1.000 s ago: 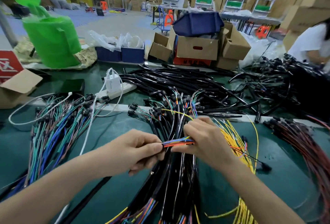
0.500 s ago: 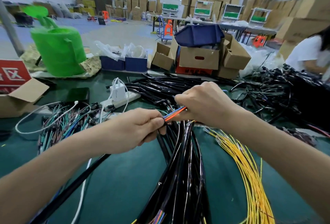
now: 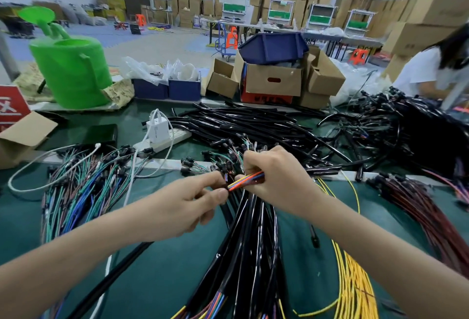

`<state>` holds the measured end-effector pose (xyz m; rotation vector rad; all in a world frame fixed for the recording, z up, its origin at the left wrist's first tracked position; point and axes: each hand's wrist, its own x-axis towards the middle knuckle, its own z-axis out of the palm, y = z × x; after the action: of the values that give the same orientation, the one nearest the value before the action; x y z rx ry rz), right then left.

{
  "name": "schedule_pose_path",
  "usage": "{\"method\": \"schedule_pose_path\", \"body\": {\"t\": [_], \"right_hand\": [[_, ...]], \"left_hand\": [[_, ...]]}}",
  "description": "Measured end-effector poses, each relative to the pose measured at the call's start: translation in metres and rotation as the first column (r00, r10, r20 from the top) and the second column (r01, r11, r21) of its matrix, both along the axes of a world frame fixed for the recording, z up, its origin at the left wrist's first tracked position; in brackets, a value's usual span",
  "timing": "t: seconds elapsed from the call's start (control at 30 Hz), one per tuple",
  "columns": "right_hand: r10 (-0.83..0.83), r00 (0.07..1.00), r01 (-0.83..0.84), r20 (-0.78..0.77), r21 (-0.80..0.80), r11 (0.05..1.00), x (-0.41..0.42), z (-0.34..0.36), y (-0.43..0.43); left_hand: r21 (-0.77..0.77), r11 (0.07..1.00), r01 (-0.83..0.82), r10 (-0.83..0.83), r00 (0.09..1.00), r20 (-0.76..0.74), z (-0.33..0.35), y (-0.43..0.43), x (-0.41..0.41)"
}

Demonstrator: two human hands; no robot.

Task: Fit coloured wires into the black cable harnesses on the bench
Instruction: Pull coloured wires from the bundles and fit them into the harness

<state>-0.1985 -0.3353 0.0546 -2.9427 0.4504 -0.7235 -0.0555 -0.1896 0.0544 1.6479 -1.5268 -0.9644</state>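
A short bundle of coloured wires (image 3: 247, 179), orange, yellow and blue, runs between my two hands above the green bench (image 3: 157, 280). My left hand (image 3: 187, 204) pinches the end of a black harness sleeve (image 3: 111, 278) where the wires enter it. My right hand (image 3: 275, 179) grips the wires' other end with curled fingers. Under both hands lies a thick sheaf of black cable harnesses (image 3: 248, 255), coloured wire ends showing at its near end.
Green-and-blue wires (image 3: 81, 191) lie left, yellow wires (image 3: 352, 275) and dark red wires (image 3: 426, 217) right. More black tubes (image 3: 243, 125), a power strip with white charger (image 3: 160, 135) and cardboard boxes (image 3: 274, 82) sit behind. A person in white (image 3: 431, 69) works at far right.
My hands came up off the harness pile, then dropped slightly and drew back toward me. They still hold the coloured wire bundle between them, now tilted up to the right.
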Motion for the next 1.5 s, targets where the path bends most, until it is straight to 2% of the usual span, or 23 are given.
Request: {"method": "schedule_pose_path", "body": {"t": [0.1, 0.23, 0.3, 0.37, 0.47, 0.53, 0.63, 0.67, 0.7, 0.77, 0.8, 0.83, 0.93, 0.97, 1.03, 1.17, 1.27, 1.33, 1.4, 1.5], "right_hand": [[-0.044, 0.999, 0.043, 0.006, 0.071, 0.997, -0.013, -0.008, -0.009], [-0.113, 0.974, 0.07, -0.197, -0.212, 0.975, -0.014, -0.013, -0.003], [-0.095, 0.971, 0.021, -0.221, -0.317, 0.948, -0.007, -0.006, 0.009], [-0.061, 0.988, 0.005, -0.145, -0.359, 0.933, -0.002, -0.003, 0.026], [0.019, 1.0, -0.019, -0.002, -0.184, 0.983, -0.001, 0.002, 0.035], [-0.027, 0.999, 0.027, 0.017, 0.002, 1.0, -0.006, 0.002, 0.028], [-0.094, 0.994, 0.063, 0.057, 0.4, 0.914, -0.02, -0.006, 0.01], [-0.107, 0.991, 0.06, 0.076, 0.459, 0.887, -0.024, -0.008, 0.007], [-0.116, 0.992, 0.083, 0.051, 0.425, 0.901, -0.028, -0.01, 0.005], [-0.193, 0.977, 0.2, -0.087, 0.078, 0.977, -0.034, -0.01, 0.001], [-0.242, 0.963, 0.23, -0.12, -0.102, 0.968, -0.036, -0.01, 0.0], [-0.253, 0.959, 0.224, -0.128, -0.207, 0.952, -0.039, -0.007, 0.001], [-0.17, 0.962, 0.09, -0.215, -0.34, 0.936, -0.036, -0.002, 0.014], [-0.137, 0.966, 0.051, -0.217, -0.362, 0.931, -0.034, -0.003, 0.021], [-0.076, 0.989, 0.03, -0.127, -0.335, 0.942, -0.032, -0.004, 0.032], [-0.061, 0.995, 0.056, -0.085, -0.059, 0.997, -0.035, -0.011, 0.026], [-0.091, 0.986, 0.119, -0.141, 0.207, 0.971, -0.048, -0.02, 0.005], [-0.086, 0.984, 0.129, -0.153, 0.296, 0.946, -0.058, -0.023, -0.004], [-0.099, 0.974, 0.144, -0.202, 0.225, 0.964, -0.062, -0.02, -0.006], [-0.216, 0.91, 0.168, -0.354, -0.163, 0.972, -0.063, -0.014, -0.001]], "left_hand": [[-0.008, 1.0, -0.002, 0.003, 0.998, 0.067, -0.003, 0.006, 0.003], [-0.028, 0.999, -0.016, 0.019, 0.995, 0.095, -0.002, 0.005, 0.0], [-0.044, 0.999, -0.007, 0.011, 0.994, 0.106, 0.002, 0.0, -0.005], [-0.069, 0.998, 0.014, -0.008, 0.995, 0.097, 0.005, -0.004, -0.011], [-0.174, 0.985, 0.007, 0.016, 0.992, 0.128, 0.008, -0.002, -0.016], [-0.232, 0.973, 0.009, 0.026, 0.989, 0.148, 0.009, 0.003, -0.017], [-0.13, 0.991, -0.02, 0.01, 0.997, -0.083, 0.01, 0.011, -0.013], [-0.08, 0.997, -0.011, 0.001, 0.992, -0.125, 0.01, 0.012, -0.011], [-0.042, 0.999, 0.005, -0.01, 0.992, -0.127, 0.009, 0.013, -0.009], [-0.001, 1.0, 0.031, -0.031, 0.996, -0.087, 0.007, 0.013, -0.007], [0.008, 0.999, 0.033, -0.032, 0.998, -0.055, 0.006, 0.012, -0.008], [0.009, 1.0, 0.029, -0.029, 0.999, -0.018, 0.004, 0.01, -0.009], [-0.002, 1.0, 0.013, -0.013, 0.996, 0.088, -0.001, 0.003, -0.019], [-0.003, 1.0, 0.014, -0.014, 0.994, 0.108, -0.002, 0.0, -0.024], [-0.009, 1.0, 0.018, -0.016, 0.991, 0.132, -0.004, -0.004, -0.033], [-0.054, 0.998, 0.032, -0.022, 0.983, 0.182, -0.004, -0.004, -0.034], [-0.051, 0.998, 0.036, -0.026, 0.983, 0.182, -0.005, 0.003, -0.026], [-0.024, 0.999, 0.022, -0.018, 0.982, 0.188, -0.006, 0.007, -0.018], [0.011, 1.0, 0.005, -0.007, 0.98, 0.201, -0.008, 0.008, -0.013], [0.036, 0.999, -0.013, 0.003, 0.968, 0.251, -0.007, 0.006, -0.012]]}}
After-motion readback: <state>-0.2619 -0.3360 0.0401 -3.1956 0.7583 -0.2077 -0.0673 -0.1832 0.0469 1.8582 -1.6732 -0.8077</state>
